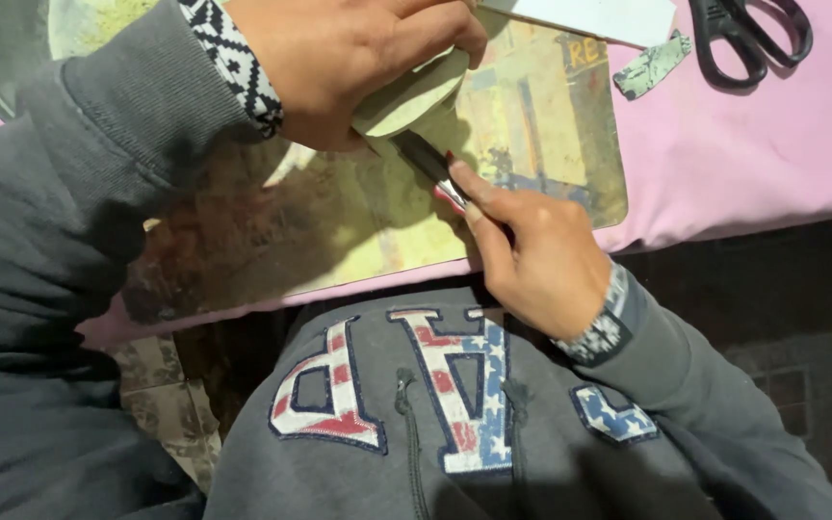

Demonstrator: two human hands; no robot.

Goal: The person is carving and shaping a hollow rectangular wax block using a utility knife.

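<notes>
Two hands worked close together over a printed board. The right hand [541,255] was closed around a small cutter [432,166] with a dark blade part and a red handle; the index finger lay stretched along the handle, and the tool pointed toward 10 o'clock. Its tip met the edge of a pale round piece of card [414,91]. The left hand [349,58], at 11 o'clock from the right one, was clamped on this card, with the fingers curled over the top of it and the thumb side below. The card was lifted a little from the board and tilted; how far, I could not tell.

Under both hands lay the printed board [532,125], yellowish and brown with rounded corners, resting on a pink cloth [753,144]. At 1 o'clock from the right hand there was a small grey-green scrap [654,65] on the cloth. Just beyond it, at the top edge, lay black scissors [751,34], and at 12 o'clock a white sheet [599,17] was partly visible. Both arms wore grey sleeves with patterned black and white cuffs. At 6 o'clock, the grey hooded sweater [435,424] with large sewn letters filled the lower part of the view.
</notes>
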